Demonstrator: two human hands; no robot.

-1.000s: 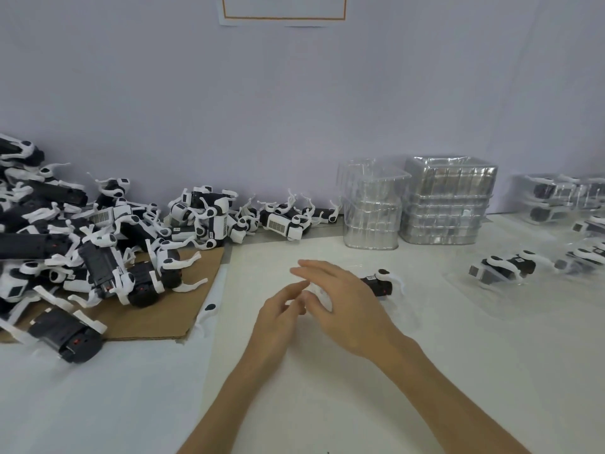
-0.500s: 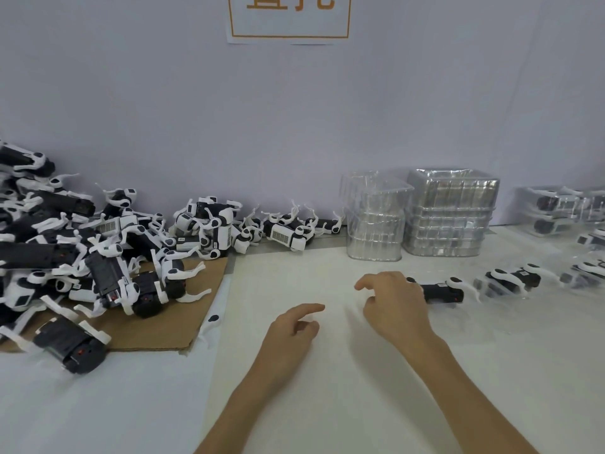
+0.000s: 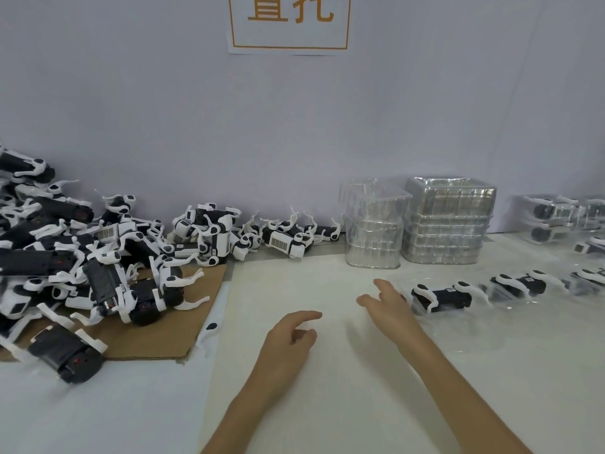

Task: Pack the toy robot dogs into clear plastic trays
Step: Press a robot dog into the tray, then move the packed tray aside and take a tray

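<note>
Toy dog (image 3: 442,298) is lying in a tray (image 3: 466,326) beside the right hand (image 3: 389,309); left hand (image 3: 288,342) alongside; both relaxed, empty.

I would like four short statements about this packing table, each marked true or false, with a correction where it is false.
1. The left hand grips a toy dog. False: it holds nothing.
2. Two stacks of clear trays stand beyond the right hand. True.
3. The pile of loose toy dogs lies right of both hands. False: it lies to their left, partly on the cardboard.
4. A toy dog lies in a clear tray just right of the right hand. True.
</note>
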